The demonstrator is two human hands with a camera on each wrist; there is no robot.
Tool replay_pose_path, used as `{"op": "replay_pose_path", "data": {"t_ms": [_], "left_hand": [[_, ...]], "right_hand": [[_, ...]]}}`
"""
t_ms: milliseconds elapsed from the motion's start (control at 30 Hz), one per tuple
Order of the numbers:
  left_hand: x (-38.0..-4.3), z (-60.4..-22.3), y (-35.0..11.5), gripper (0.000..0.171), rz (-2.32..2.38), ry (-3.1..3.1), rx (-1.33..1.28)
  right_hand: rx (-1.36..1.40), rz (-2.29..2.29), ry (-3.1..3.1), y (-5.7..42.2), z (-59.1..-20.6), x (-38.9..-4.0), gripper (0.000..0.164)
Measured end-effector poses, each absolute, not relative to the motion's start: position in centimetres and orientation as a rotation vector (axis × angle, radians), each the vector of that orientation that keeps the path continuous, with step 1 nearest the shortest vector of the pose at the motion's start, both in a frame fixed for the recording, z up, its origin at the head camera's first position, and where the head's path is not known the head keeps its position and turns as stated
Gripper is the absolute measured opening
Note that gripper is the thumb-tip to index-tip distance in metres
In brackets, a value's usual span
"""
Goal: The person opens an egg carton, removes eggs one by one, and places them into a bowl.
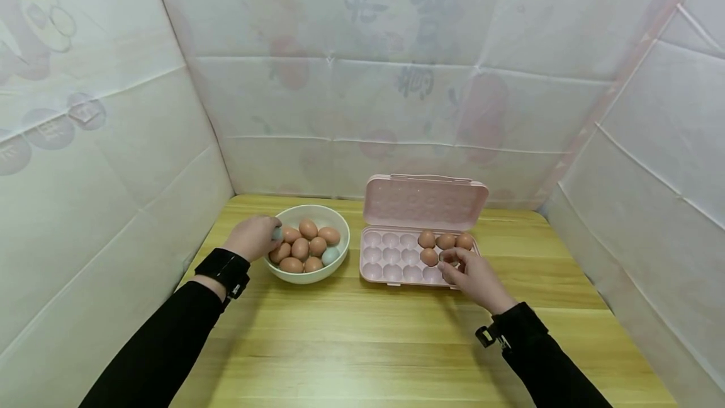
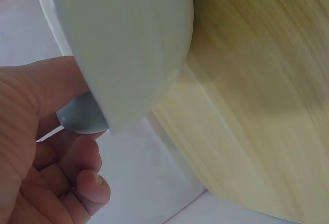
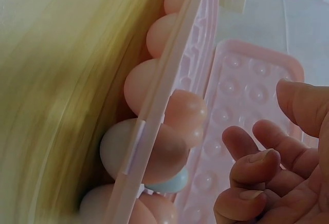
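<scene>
My left hand is at the left rim of a pale green bowl, pinching a blue-green egg between thumb and fingers. In the left wrist view the held egg is partly hidden by the bowl wall. Several brown eggs and another blue-green egg lie in the bowl. My right hand is over the front right of a pink egg carton, fingers loosely bent with nothing between them. Several brown eggs fill cups on its right side; the right wrist view shows a blue-green egg there too.
The carton's lid stands raised at the back. Carton cups on the left hold no eggs. Both containers sit toward the back of a wooden table, with white printed sheets behind and at both sides.
</scene>
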State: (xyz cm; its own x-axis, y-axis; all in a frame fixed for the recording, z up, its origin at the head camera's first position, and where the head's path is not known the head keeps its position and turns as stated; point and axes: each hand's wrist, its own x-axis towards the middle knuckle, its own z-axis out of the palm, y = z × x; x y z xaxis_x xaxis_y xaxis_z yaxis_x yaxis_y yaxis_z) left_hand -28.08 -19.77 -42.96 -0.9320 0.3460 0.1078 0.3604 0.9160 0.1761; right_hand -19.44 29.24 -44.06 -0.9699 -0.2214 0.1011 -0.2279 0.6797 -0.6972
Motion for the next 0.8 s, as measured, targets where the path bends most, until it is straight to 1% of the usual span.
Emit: {"op": "replay_pose_path", "data": {"t_ms": [100,200,333,433,567,700,800], "left_hand": [[-28.1,-43.0,-19.5,0.008,-0.290,-3.005,-0.540],[-28.3,-43.1,-19.4,0.003,-0.290,-3.008,-0.531],[-28.6,-43.5,-19.4,0.006,-0.273,-3.007,-0.526],[-28.9,-43.8,-19.4,0.007,-0.260,-3.001,-0.528],[-29.0,-44.1,-19.4,0.007,-0.240,-2.995,-0.543],[-29.2,-44.5,-19.5,0.012,-0.207,-3.011,-0.566],[-29.2,-44.7,-19.5,0.012,-0.199,-3.022,-0.566]], "right_hand": [[0.402,1.107,-2.878,29.1,-43.9,-19.6,0.021],[0.408,1.029,-2.889,29.0,-43.8,-19.9,0.024],[0.392,0.976,-2.901,29.0,-43.7,-20.2,0.030],[0.386,0.956,-2.889,28.8,-43.6,-20.4,0.030],[0.433,0.938,-2.868,28.5,-43.5,-20.6,0.024],[0.468,0.911,-2.880,28.1,-43.4,-21.0,0.014],[0.459,0.830,-2.900,27.9,-43.3,-21.3,0.014]]}}
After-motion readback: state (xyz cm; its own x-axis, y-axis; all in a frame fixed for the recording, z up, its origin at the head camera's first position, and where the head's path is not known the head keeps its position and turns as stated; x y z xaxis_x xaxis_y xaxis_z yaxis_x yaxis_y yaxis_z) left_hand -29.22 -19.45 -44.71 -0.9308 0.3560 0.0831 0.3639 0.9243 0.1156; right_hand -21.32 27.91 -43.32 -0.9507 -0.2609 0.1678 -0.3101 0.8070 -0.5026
